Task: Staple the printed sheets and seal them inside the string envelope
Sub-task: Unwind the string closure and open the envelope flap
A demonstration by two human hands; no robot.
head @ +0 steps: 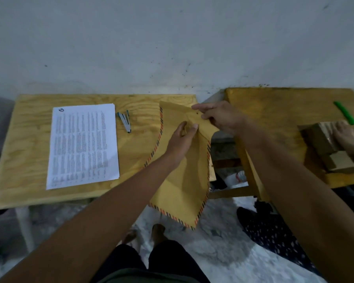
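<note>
Both hands are on the string envelope [184, 170], which is lifted off the bench [29, 139] at its right end, its near corner hanging past the edge. Left hand [181, 137] pinches the brown face just below the flap, thumb and fingers closed on the paper; right hand [219, 117] grips the flap area at the far end, forefinger stretched out over the top. Looks like the flap is being worked open, though the string itself is too small to make out.

Printed sheets [83, 146] lie flat on the left of the bench, well apart from the envelope, with the stapler [124, 121] just beside their far right corner, untouched. So stapling seems not yet done.

To do this well: keep the left pinch low so the mouth can gape, peel the flap back gently to avoid tearing at the fold, then set the envelope down and square the sheets before stapling.
</note>
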